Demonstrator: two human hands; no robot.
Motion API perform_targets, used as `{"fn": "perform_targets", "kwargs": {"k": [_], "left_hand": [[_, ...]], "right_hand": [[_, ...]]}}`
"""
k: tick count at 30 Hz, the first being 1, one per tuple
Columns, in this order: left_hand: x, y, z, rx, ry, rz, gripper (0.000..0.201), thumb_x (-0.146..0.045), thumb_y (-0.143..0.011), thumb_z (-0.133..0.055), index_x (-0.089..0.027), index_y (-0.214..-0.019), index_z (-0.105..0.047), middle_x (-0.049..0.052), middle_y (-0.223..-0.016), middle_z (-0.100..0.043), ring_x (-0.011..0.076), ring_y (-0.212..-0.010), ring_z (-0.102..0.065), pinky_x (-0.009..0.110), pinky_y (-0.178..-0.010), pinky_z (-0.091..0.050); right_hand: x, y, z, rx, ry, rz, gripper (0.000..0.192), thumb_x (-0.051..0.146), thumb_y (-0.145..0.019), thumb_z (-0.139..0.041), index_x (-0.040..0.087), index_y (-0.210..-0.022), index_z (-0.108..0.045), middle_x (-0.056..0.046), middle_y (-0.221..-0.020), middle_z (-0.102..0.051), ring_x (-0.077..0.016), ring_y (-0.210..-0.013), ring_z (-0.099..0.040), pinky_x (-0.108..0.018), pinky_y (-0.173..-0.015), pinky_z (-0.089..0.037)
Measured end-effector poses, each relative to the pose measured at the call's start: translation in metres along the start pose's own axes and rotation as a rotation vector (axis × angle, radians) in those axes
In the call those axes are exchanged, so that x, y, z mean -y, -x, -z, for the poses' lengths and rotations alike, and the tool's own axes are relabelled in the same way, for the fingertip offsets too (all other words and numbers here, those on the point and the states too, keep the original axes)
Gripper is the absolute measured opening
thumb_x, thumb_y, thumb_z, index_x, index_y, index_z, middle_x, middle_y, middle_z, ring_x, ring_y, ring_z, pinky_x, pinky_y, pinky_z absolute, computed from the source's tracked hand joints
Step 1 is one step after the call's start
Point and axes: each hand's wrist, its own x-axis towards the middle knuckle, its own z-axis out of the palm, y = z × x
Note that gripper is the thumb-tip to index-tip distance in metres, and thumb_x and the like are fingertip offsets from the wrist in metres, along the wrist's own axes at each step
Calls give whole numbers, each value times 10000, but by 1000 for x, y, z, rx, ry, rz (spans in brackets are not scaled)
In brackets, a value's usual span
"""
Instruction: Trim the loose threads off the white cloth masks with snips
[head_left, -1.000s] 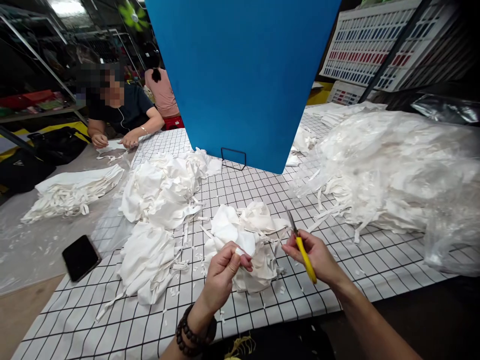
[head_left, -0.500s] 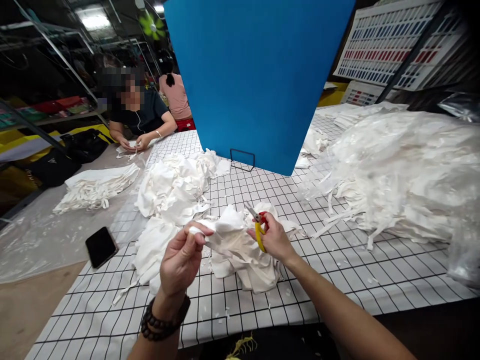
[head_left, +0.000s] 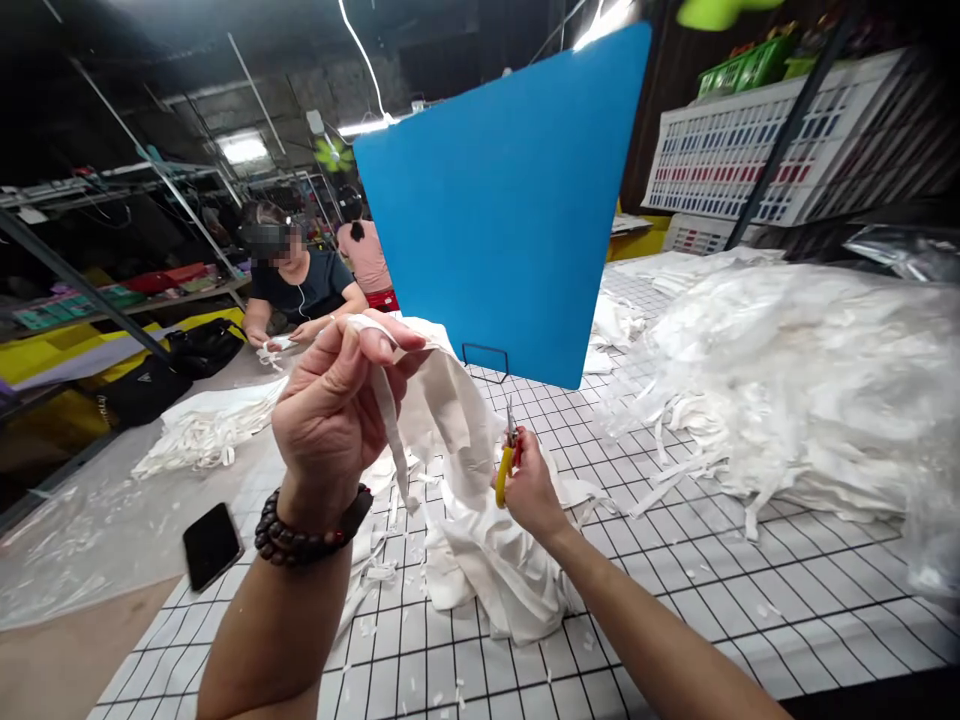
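My left hand (head_left: 330, 400) is raised, its thumb and fingers pinching the edge of a piece of white fabric (head_left: 450, 400). A narrow white strip hangs down from the pinch, and the rest of the fabric drops towards a crumpled white heap (head_left: 510, 580) on the table. Lower and to the right, my right hand (head_left: 531, 490) is closed round small scissors (head_left: 506, 465) with yellow and red handles. Their blades point up and away from me, beside the hanging fabric. I cannot tell whether the blades touch it.
A checked cloth (head_left: 660, 600) with white scraps covers the table. A blue board (head_left: 495, 220) stands ahead. Plastic-wrapped white fabric (head_left: 795, 400) is piled right. A phone (head_left: 213, 546) and stacked white pieces (head_left: 202, 430) lie left. A co-worker (head_left: 307, 290) sits beyond.
My left hand has risen and lifted the fabric from the heap. My right hand still holds the scissors, now turned more upright. The view has tilted upward.
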Motion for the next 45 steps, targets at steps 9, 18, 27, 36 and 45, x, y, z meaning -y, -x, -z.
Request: {"fn": "perform_targets", "kwargs": {"k": [9, 18, 27, 36, 45], "left_hand": [[25, -7, 10, 21, 125, 78, 220, -232, -895, -572, -130, -706, -617, 49, -773, -536, 126, -701, -579, 236, -691, -545], [69, 17, 26, -11, 205, 249, 234, -287, -837, -605, -138, -657, -582, 29, -711, -475, 105, -598, -473, 193, -538, -431], [64, 31, 57, -117, 90, 240, 246, -283, -753, -557, -157, -551, -495, 29, -629, -466, 121, -553, -446, 221, -505, -388], [46, 167, 67, 88, -976, 630, 199, -399, -784, -656, -219, -769, -740, 109, -1074, -658, 265, -899, -624, 323, -705, -505], [118, 171, -10, 45, -77, 1228, 656, -665, -858, -420, -79, -920, -708, 98, -794, -682, 52, -376, -402, 183, -341, -245]], "right_hand": [[-2, -34, 43, -302, 4, 111, 429, 339, -744, -694, 243, -1019, -378, -17, -940, -471, -169, -822, -497, -318, -768, -479], [-40, -22, 21, 271, -139, -42, 402, 512, -659, -745, 200, -812, -544, 54, -634, -507, -89, -505, -427, -231, -474, -428], [-28, -45, 76, 18, -171, 42, 394, 467, -705, -767, 215, -819, -486, 30, -794, -528, -121, -708, -532, -301, -732, -498], [8, 14, 95, 15, 209, 337, 181, 269, -828, -657, 249, -955, -529, -46, -968, -600, -212, -890, -605, -360, -763, -540], [32, 93, 79, 535, 445, 547, 176, 108, -794, -522, 235, -914, -543, -41, -827, -636, -208, -799, -595, -384, -826, -476]]}}
